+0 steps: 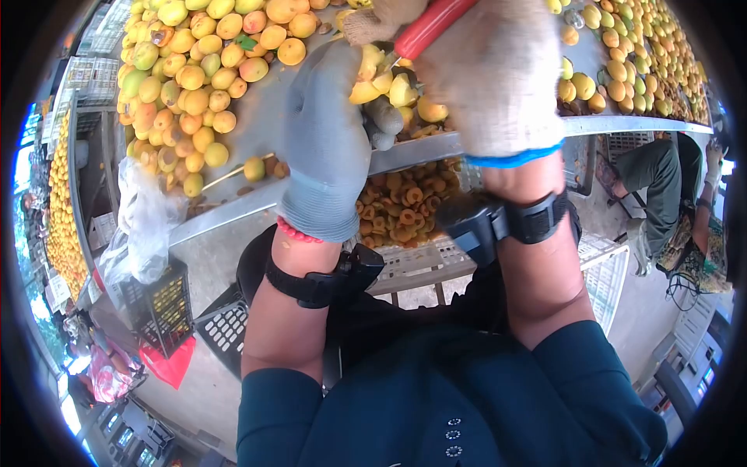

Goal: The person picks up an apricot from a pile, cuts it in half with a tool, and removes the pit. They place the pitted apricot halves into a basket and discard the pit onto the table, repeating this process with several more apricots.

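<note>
Fruit (402,91), yellow and partly cut, lies at 12 o'clock of the view, on the near side of the desk (261,117), between the two gloved hands. The left hand (327,124), in a grey glove, sits at this fruit's 8 o'clock, its fingers curled about the pieces; I cannot tell which piece, if any, they grasp. At the fruit's 2 o'clock, the right hand (502,86), blurred in a pale knit glove with a blue cuff, has its fingers clasped around a red-handled tool (436,27), whose tip points down toward the pieces.

Below the desk's edge, at the cut fruit's 6 o'clock, halved fruit (405,206) fills a pale crate (424,261). One pile of whole fruit (194,78) spreads at 10 o'clock of the view, another heap (622,66) at 2. A clear plastic bag (144,226) hangs at 9, with a dark crate (163,307) beneath and a red bag (170,362) at 8. At 3 o'clock another person (665,191) is partly visible.
</note>
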### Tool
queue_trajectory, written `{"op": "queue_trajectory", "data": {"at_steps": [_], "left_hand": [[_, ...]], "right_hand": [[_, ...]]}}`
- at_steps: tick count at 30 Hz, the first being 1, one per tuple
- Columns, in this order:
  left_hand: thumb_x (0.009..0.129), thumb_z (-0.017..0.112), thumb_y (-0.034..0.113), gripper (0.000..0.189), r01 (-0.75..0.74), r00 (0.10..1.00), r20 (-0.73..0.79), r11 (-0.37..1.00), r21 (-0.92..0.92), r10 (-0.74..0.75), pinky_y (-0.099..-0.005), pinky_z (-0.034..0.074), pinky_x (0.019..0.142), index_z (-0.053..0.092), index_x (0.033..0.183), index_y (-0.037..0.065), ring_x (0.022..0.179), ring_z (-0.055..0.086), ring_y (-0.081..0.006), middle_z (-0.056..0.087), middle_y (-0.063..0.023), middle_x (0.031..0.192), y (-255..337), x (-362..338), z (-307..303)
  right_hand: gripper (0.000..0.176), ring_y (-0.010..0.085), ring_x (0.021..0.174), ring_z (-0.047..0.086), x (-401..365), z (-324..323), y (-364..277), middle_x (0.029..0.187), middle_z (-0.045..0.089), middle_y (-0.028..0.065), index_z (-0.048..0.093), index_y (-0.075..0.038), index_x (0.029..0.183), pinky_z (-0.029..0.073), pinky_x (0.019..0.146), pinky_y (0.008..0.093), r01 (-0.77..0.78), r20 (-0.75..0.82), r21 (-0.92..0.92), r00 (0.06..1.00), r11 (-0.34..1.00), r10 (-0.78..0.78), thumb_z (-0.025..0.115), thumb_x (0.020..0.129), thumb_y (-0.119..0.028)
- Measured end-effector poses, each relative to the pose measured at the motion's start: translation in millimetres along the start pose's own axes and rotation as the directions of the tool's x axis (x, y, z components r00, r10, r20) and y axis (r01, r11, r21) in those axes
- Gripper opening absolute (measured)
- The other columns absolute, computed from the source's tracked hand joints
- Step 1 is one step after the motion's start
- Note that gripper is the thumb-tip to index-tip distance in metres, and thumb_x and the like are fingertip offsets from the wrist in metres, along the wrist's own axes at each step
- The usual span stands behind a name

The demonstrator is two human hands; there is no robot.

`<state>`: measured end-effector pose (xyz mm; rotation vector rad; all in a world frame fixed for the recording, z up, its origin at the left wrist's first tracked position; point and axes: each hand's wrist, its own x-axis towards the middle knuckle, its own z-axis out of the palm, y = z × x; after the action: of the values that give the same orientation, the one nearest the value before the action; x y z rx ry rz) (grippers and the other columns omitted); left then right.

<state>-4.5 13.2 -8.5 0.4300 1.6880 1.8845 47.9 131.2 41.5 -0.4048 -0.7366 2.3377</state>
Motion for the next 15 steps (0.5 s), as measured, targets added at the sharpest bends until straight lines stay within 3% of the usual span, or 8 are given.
{"op": "queue_trajectory", "data": {"at_steps": [2, 5, 6, 9, 13, 14, 15], "left_hand": [[0.101, 0.046, 0.038, 0.039, -0.019, 1.000, -0.023, 0.999, -0.027, 0.018, -0.0195, 0.044, 0.045, 0.060, 0.104, 0.002, 0.051, 0.060, -0.0097, 0.063, -0.0057, 0.071, 3.0, -2.2, 5.0], [0.100, 0.049, 0.038, 0.037, -0.003, 0.993, 0.117, 1.000, -0.025, 0.006, -0.0189, 0.042, 0.042, 0.060, 0.100, 0.003, 0.049, 0.059, -0.0091, 0.062, -0.0047, 0.070, 5.8, -10.4, 8.6], [0.101, 0.045, 0.041, 0.042, 0.151, 0.974, 0.169, 0.988, 0.014, -0.151, -0.0184, 0.041, 0.041, 0.061, 0.101, 0.002, 0.048, 0.059, -0.0096, 0.065, -0.0064, 0.072, 12.0, -8.7, 8.0], [0.105, 0.034, 0.042, 0.048, 0.345, 0.867, 0.386, 0.938, -0.011, -0.315, -0.0192, 0.035, 0.036, 0.059, 0.109, 0.001, 0.045, 0.053, -0.0086, 0.064, -0.0103, 0.068, 37.7, -4.3, -6.6], [0.105, 0.037, 0.040, 0.045, 0.158, 0.972, 0.168, 0.986, 0.060, -0.166, -0.0192, 0.033, 0.036, 0.059, 0.109, 0.001, 0.044, 0.051, -0.0104, 0.064, -0.0122, 0.069, 18.6, -7.5, 1.4], [0.105, 0.037, 0.035, 0.042, 0.043, 0.970, 0.237, 0.998, 0.045, -0.053, -0.0189, 0.034, 0.039, 0.055, 0.117, -0.002, 0.048, 0.050, -0.0089, 0.062, -0.0099, 0.071, 16.6, -10.2, 1.1], [0.103, 0.041, 0.030, 0.039, 0.103, 0.978, 0.191, 0.993, -0.059, -0.090, -0.0187, 0.034, 0.040, 0.053, 0.120, -0.003, 0.049, 0.050, -0.0084, 0.061, -0.0089, 0.072, 14.7, -11.7, 4.5]], "right_hand": [[0.044, 0.0104, 0.039, 0.035, 3.6, 0.2, -6.9, 0.053, 0.040, -0.0025, 0.048, -0.016, 0.070, 0.032, 0.034, 0.0273, 0.016, 0.114, 0.025, 0.993, 1.000, -0.019, 0.048, 0.102, -0.046], [0.044, 0.0106, 0.038, 0.035, 9.7, -0.4, -13.8, 0.053, 0.040, -0.0023, 0.049, -0.016, 0.070, 0.031, 0.033, 0.0275, 0.049, 0.208, 0.062, 0.976, 0.997, -0.060, 0.048, 0.102, -0.046], [0.044, 0.0106, 0.037, 0.034, 10.6, -1.2, -14.1, 0.053, 0.040, -0.0023, 0.049, -0.016, 0.070, 0.030, 0.033, 0.0276, 0.056, 0.220, 0.069, 0.973, 0.996, -0.070, 0.047, 0.102, -0.046], [0.044, 0.0108, 0.036, 0.034, 12.1, -2.5, -12.5, 0.052, 0.040, -0.0022, 0.049, -0.016, 0.071, 0.029, 0.032, 0.0278, 0.082, 0.224, 0.091, 0.969, 0.992, -0.101, 0.047, 0.102, -0.046], [0.044, 0.0110, 0.035, 0.032, 2.1, -3.7, -2.8, 0.051, 0.039, -0.0020, 0.050, -0.016, 0.071, 0.028, 0.031, 0.0280, 0.134, 0.118, 0.087, 0.983, 0.987, -0.144, 0.046, 0.102, -0.047], [0.042, 0.0110, 0.036, 0.033, -2.1, 0.9, 1.1, 0.052, 0.040, -0.0021, 0.051, -0.016, 0.074, 0.028, 0.031, 0.0277, 0.152, 0.049, 0.080, 0.987, 0.985, -0.156, 0.046, 0.103, -0.046], [0.040, 0.0109, 0.036, 0.033, -6.3, 5.7, 5.0, 0.052, 0.040, -0.0023, 0.052, -0.015, 0.076, 0.028, 0.032, 0.0275, 0.168, -0.020, 0.072, 0.986, 0.983, -0.167, 0.046, 0.103, -0.045]]}}
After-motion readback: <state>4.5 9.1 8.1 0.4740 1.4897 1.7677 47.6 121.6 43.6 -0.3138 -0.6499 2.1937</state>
